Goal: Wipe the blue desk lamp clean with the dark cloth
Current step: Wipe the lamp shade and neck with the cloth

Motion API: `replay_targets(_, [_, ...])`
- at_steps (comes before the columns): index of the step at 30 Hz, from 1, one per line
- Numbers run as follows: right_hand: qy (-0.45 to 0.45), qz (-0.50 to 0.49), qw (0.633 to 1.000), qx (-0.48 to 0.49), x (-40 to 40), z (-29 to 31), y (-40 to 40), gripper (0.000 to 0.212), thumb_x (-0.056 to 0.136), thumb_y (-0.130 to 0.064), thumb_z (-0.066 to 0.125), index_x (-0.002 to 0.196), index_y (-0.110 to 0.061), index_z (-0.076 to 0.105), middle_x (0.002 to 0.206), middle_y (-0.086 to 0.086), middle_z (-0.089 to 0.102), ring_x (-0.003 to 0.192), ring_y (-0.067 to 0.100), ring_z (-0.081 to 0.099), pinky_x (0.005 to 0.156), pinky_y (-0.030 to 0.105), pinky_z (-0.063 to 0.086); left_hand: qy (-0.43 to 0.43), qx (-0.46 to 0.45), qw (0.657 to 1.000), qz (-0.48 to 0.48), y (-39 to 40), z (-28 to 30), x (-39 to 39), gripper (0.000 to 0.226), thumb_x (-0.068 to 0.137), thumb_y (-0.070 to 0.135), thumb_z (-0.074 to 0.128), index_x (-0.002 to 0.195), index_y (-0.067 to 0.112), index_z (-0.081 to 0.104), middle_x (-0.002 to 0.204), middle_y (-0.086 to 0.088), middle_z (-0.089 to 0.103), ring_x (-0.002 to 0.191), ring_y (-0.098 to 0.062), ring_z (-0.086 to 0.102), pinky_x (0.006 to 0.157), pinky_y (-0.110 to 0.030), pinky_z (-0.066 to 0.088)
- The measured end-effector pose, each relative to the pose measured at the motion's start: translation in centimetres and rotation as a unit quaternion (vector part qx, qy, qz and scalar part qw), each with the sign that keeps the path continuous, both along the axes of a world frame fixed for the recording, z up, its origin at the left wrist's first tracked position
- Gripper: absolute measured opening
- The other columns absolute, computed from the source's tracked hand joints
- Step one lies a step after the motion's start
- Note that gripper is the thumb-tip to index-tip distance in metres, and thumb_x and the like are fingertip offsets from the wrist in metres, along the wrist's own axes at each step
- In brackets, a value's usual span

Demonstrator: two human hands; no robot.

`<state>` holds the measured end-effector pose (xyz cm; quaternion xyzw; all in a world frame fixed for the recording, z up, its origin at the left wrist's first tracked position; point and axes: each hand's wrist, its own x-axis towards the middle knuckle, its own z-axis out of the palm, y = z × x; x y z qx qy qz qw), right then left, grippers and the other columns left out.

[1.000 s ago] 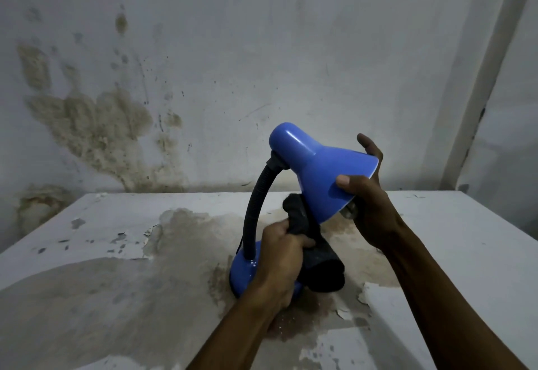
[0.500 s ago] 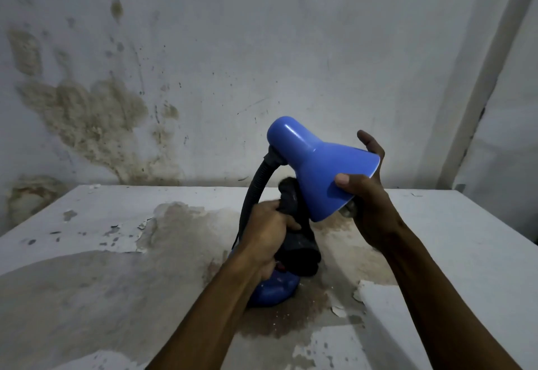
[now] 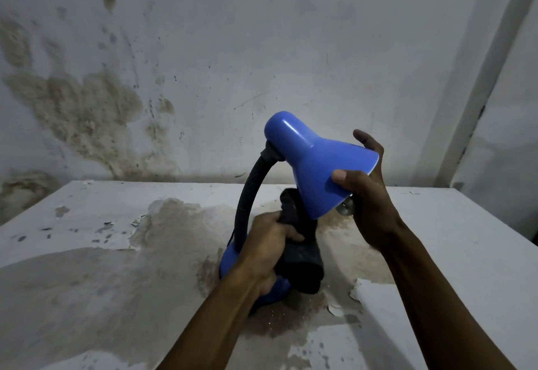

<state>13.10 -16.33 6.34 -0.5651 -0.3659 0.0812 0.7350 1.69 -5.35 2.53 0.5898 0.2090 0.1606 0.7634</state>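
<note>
Over on the left, the grey plaster wall [image 3: 203, 49] carries a broad brown damp stain [image 3: 75, 113], and below it the white painted table [image 3: 87, 224] is blotched the same colour, its paint peeling in curls and flakes [image 3: 122, 230]. I can see no brand, label or lettering anywhere, not on the lamp and not on the cloth.

The blue desk lamp [image 3: 314, 163] stands near the middle of the table, its round glossy blue base [image 3: 230, 259] sitting on the stained patch. A black ribbed flexible neck [image 3: 250, 195] rises from the base and arches to the right into the blue cone-shaped shade, whose wide mouth tilts down and to the right.

The left hand [image 3: 267, 250] is low, just over the base, fingers curled tight round a bunched dark cloth [image 3: 302, 265]. The cloth bulges out to the right of the fist, hangs down to the base's right edge and also pokes up behind the knuckles towards the underside of the shade.

The right hand [image 3: 366, 192] clasps the rim of the shade: the thumb lies on the near outer face, the fingers reach round the far edge, one fingertip showing above the rim. A bit of grey metal shows at the mouth of the shade, beside the palm.

Loose white paint chips [image 3: 334, 308] lie on the table in front of the base, and a pale door frame [image 3: 480, 78] runs up the right-hand wall.
</note>
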Motion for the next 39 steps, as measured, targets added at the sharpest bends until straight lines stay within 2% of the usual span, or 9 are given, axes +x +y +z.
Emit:
replay_targets(4, [-0.001, 0.005, 1.000, 0.012, -0.2, 0.1, 0.2, 0.083, 0.053, -0.034, 0.071, 0.128, -0.045, 0.037, 0.110, 0.000, 0.059, 0.095, 0.016, 0.063, 0.082, 0.034, 0.054, -0.056, 0.002, 0.997, 0.050, 1.0, 2.5, 0.6, 0.027, 0.075, -0.016, 0.046, 0.077, 0.004, 0.065, 0.069, -0.013, 0.067, 0.061, -0.027, 0.062, 0.058, -0.031, 0.052])
replay_targets(8, [0.010, 0.001, 1.000, 0.017, -0.2, -0.2, 0.0, 0.085, 0.054, -0.034, 0.070, 0.131, -0.041, 0.035, 0.106, 0.002, 0.059, 0.080, 0.015, 0.061, 0.061, 0.023, 0.052, 0.021, -0.037, 0.998, 0.035, 0.4, 2.5, 2.8, 0.024, 0.081, -0.003, 0.041, 0.067, 0.013, 0.053, 0.054, -0.003, 0.052, 0.043, -0.017, 0.044, 0.039, -0.018, 0.029])
replay_targets(13, [0.004, -0.003, 1.000, 0.016, -0.3, -0.1, 0.1, 0.085, 0.053, -0.036, 0.070, 0.130, -0.043, 0.035, 0.106, -0.001, 0.060, 0.088, 0.015, 0.063, 0.066, 0.025, 0.052, 0.031, -0.044, 0.998, 0.045, -0.5, 0.4, 1.9, 0.022, 0.080, -0.001, 0.048, 0.092, -0.002, 0.066, 0.085, -0.019, 0.062, 0.072, -0.031, 0.059, 0.054, -0.032, 0.046])
replay_targets(17, [0.006, 0.003, 1.000, 0.021, -0.4, -0.1, 0.3, 0.081, 0.052, -0.035, 0.070, 0.125, -0.047, 0.037, 0.107, 0.000, 0.058, 0.089, 0.015, 0.062, 0.070, 0.027, 0.051, -0.073, 0.069, 0.986, 0.134, -1.8, 0.8, -0.9, 0.022, 0.080, -0.012, 0.052, 0.086, 0.002, 0.067, 0.073, -0.009, 0.069, 0.065, -0.019, 0.067, 0.055, -0.027, 0.054])
replay_targets(22, [-0.003, 0.007, 1.000, 0.023, -0.5, -0.4, 0.3, 0.078, 0.061, -0.025, 0.068, 0.128, -0.044, 0.035, 0.100, 0.002, 0.061, 0.081, 0.011, 0.064, 0.068, 0.026, 0.053, -0.235, 0.435, 0.849, 0.185, -4.1, 2.8, -2.4, 0.039, 0.083, -0.008, 0.046, 0.116, 0.004, 0.064, 0.108, -0.002, 0.056, 0.092, -0.009, 0.059, 0.080, -0.016, 0.052])
replay_targets(25, [-0.007, 0.015, 1.000, 0.011, 0.0, -0.5, -0.2, 0.074, 0.073, -0.016, 0.062, 0.134, -0.042, 0.030, 0.091, -0.009, 0.069, 0.089, 0.014, 0.065, 0.073, 0.027, 0.054, -0.231, 0.581, 0.758, 0.187, -2.7, 3.4, -1.2, 0.050, 0.085, -0.006, 0.039, 0.133, -0.002, 0.056, 0.116, -0.015, 0.050, 0.099, -0.024, 0.057, 0.082, -0.033, 0.056])
replay_targets(29, [-0.004, 0.025, 1.000, 0.006, -0.3, 0.1, -0.4, 0.090, 0.052, -0.029, 0.070, 0.132, -0.043, 0.031, 0.096, -0.006, 0.068, 0.087, 0.013, 0.067, 0.075, 0.028, 0.055, -0.197, 0.681, 0.663, 0.240, 1.0, 5.7, 0.0, 0.054, 0.084, 0.001, 0.033, 0.132, -0.002, 0.057, 0.112, -0.025, 0.052, 0.092, -0.035, 0.059, 0.069, -0.048, 0.055])
replay_targets(36, [0.014, 0.023, 1.000, 0.006, -0.8, 0.2, -0.2, 0.086, 0.047, -0.032, 0.072, 0.123, -0.053, 0.036, 0.106, 0.003, 0.060, 0.086, 0.013, 0.065, 0.074, 0.031, 0.055, -0.113, 0.589, 0.733, 0.322, 3.9, 8.4, 1.4, 0.065, 0.074, -0.007, 0.038, 0.135, 0.008, 0.055, 0.113, -0.013, 0.040, 0.086, -0.030, 0.054, 0.072, -0.048, 0.053])
replay_targets(39, [0.018, 0.030, 0.999, 0.017, -0.5, 0.2, -0.1, 0.091, 0.048, -0.029, 0.073, 0.128, -0.050, 0.034, 0.104, 0.002, 0.063, 0.087, 0.016, 0.067, 0.075, 0.033, 0.056, -0.130, 0.649, 0.686, 0.302, 1.5, 7.2, 0.7, 0.060, 0.083, -0.001, 0.036, 0.141, 0.006, 0.048, 0.115, -0.017, 0.045, 0.089, -0.032, 0.053, 0.069, -0.046, 0.051])
